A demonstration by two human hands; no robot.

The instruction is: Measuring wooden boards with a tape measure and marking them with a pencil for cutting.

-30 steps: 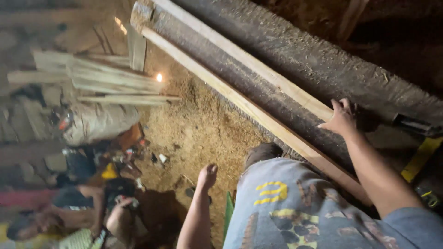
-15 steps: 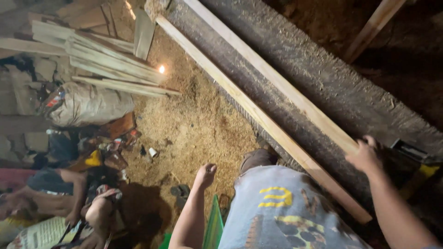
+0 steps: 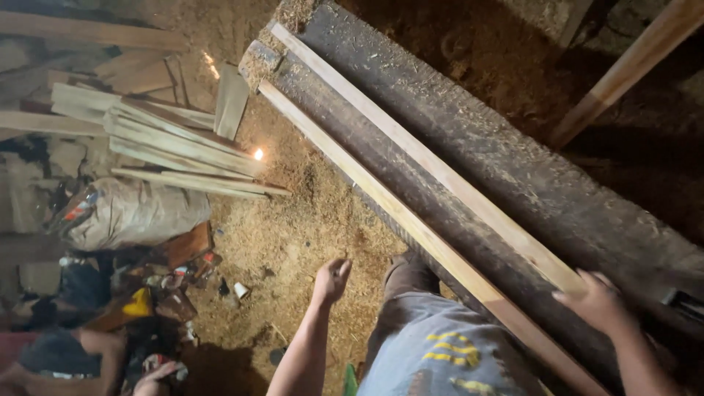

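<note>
- Right hand (image 3: 601, 302) fingers spread, resting on near end of upper wooden slat (image 3: 425, 158), not clamped.
- Slat lies along dark machine bed (image 3: 513, 176).
- Left hand (image 3: 331, 279) loosely curled, apparently empty, above sawdust floor (image 3: 293, 227).

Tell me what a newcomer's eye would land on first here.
First, two pale wooden slats running diagonally along a dark, sawdust-covered bench, with the right hand resting on the near end of the upper one. The left hand hangs loosely curled and empty over the sawdust floor. At left, a small bright light glows beside a pile of boards.
</note>
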